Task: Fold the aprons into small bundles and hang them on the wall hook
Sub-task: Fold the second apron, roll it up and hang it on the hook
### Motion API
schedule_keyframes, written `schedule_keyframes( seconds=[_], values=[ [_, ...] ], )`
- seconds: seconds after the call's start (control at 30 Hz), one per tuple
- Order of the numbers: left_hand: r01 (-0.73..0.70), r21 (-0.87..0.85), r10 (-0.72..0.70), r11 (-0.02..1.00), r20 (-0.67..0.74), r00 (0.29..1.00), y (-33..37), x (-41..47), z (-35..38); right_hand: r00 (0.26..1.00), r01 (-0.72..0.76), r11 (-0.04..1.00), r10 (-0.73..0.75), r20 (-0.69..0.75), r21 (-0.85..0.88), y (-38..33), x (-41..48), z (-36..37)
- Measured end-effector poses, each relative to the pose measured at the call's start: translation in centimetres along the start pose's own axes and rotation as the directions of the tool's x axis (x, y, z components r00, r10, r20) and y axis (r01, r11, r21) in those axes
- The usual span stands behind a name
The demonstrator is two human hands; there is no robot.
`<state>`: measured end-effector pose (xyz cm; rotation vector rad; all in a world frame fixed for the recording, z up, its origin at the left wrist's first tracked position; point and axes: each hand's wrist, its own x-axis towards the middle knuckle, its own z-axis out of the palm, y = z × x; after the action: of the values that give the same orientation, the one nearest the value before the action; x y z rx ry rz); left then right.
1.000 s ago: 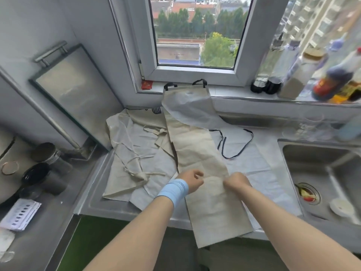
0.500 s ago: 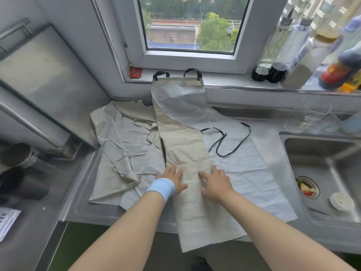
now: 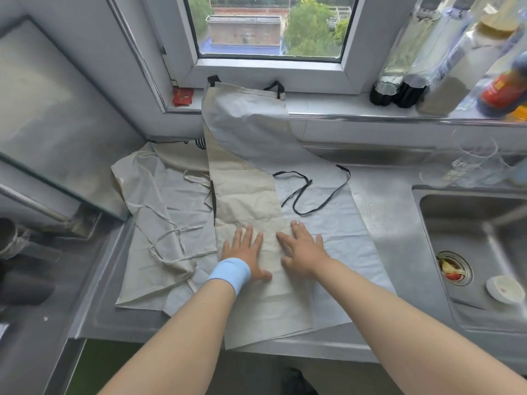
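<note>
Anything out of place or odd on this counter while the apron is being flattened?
Mostly tidy. The folded apron overhangs the counter's front edge, its black tie trails loose, and a second apron lies crumpled to the left. Food scraps sit in the sink drain. Both hands press flat.

The bottles (image 3: pixel 456 67) on the windowsill are blurred and cut off by the top and right edges, their labels unreadable. The folded apron (image 3: pixel 251 201) hides part of the tabletop (image 3: pixel 399 212) and the cloth beneath it. The sink (image 3: pixel 484 223) runs off the right edge. Dark, blurred objects (image 3: pixel 17 252) at the left edge cannot be identified.
</note>
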<state>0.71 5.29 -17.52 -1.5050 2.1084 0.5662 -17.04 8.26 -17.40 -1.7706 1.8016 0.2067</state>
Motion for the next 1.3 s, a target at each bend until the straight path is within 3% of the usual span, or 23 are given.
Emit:
schedule_keyframes(
  seconds=[0.07, 0.17, 0.23, 0.3, 0.5, 0.73, 0.83, 0.9, 1.03, 1.1, 1.13, 1.2, 1.3],
  values=[
    [0.014, 0.085, -0.014, 0.996, -0.002, 1.000, 0.4, 0.4, -0.9, 0.990, -0.033, 0.998, 0.042, -0.138, 0.062, 1.4, -0.4, -0.8],
    [0.006, 0.099, 0.009, 0.995, -0.142, 0.990, 1.6, 0.1, -2.6, 0.946, -0.222, 0.973, 0.230, -0.229, 0.060, 4.4, -1.7, -1.3],
    [-0.047, 0.021, 0.050, 0.999, -0.217, 0.975, 2.9, -0.3, -3.1, 0.904, -0.350, 0.928, 0.370, -0.214, 0.123, 6.2, -3.0, -1.5],
    [-0.127, -0.045, 0.115, 0.991, -0.206, 0.972, 4.7, -0.8, -3.0, 0.861, -0.432, 0.870, 0.476, -0.176, 0.240, 7.6, -4.3, -1.6],
    [-0.149, -0.043, 0.142, 0.988, -0.122, 0.982, 8.7, -2.1, -0.6, 0.780, -0.528, 0.748, 0.614, -0.118, 0.403, 8.7, -6.5, -0.8],
    [-0.127, -0.021, 0.121, 0.992, -0.180, 0.976, 8.7, -2.2, 0.4, 0.777, -0.556, 0.759, 0.620, -0.112, 0.340, 9.6, -6.6, -1.0],
    [-0.129, -0.025, 0.123, 0.991, -0.166, 0.978, 8.6, -2.4, 0.6, 0.789, -0.544, 0.743, 0.611, -0.063, 0.390, 9.6, -7.1, -1.7],
    [-0.140, -0.042, 0.133, 0.989, -0.138, 0.981, 8.3, -2.5, 0.5, 0.803, -0.524, 0.690, 0.595, 0.021, 0.498, 9.6, -7.3, -2.6],
    [-0.153, -0.202, 0.135, 0.967, -0.102, 0.986, 7.7, -2.9, -0.1, 0.779, -0.575, 0.455, 0.560, 0.284, 0.680, 10.7, -7.6, -4.5],
    [-0.122, -0.442, 0.097, 0.889, -0.079, 0.992, 7.6, -3.0, -0.6, 0.769, -0.604, 0.349, 0.493, 0.407, 0.717, 10.7, -8.6, -5.5],
    [-0.086, -0.604, 0.073, 0.792, -0.047, 0.996, 7.7, -3.3, -1.1, 0.787, -0.591, 0.338, 0.442, 0.431, 0.732, 10.3, -9.2, -6.3],
    [-0.031, -0.823, 0.075, 0.567, 0.015, 0.997, 7.8, -4.2, -2.4, 0.860, -0.498, 0.388, 0.337, 0.384, 0.775, 9.3, -10.2, -7.9],
    [0.059, -0.855, 0.163, 0.515, 0.165, 0.973, 8.0, -5.4, -4.3, 0.948, -0.319, 0.529, 0.183, 0.261, 0.786, 7.0, -10.1, -10.0]
  ],
)
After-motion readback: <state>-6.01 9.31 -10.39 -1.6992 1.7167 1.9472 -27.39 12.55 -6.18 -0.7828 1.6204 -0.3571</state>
